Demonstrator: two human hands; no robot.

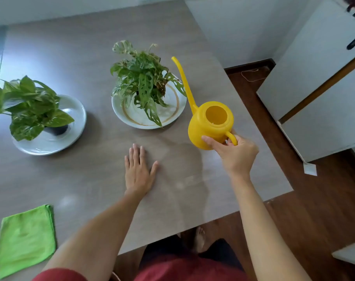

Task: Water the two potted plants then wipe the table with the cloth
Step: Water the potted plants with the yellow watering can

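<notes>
My right hand [234, 152] grips the handle of a yellow watering can [210, 123] and holds it above the table, to the right of the holey-leaved plant [143, 82]; its long spout points up and away. That plant stands on a white plate with a brown ring [172, 112]. A broad-leaved plant [28, 106] in a dark pot sits on a white plate [75, 112] at the left. My left hand [138, 171] lies flat and open on the grey table [81, 173]. A folded green cloth [25, 239] rests at the near left corner.
The table's right edge runs diagonally beside the can, with dark wood floor [314, 209] beyond. A white cabinet [318, 88] stands at the right. My bare foot [198, 238] shows under the near table edge.
</notes>
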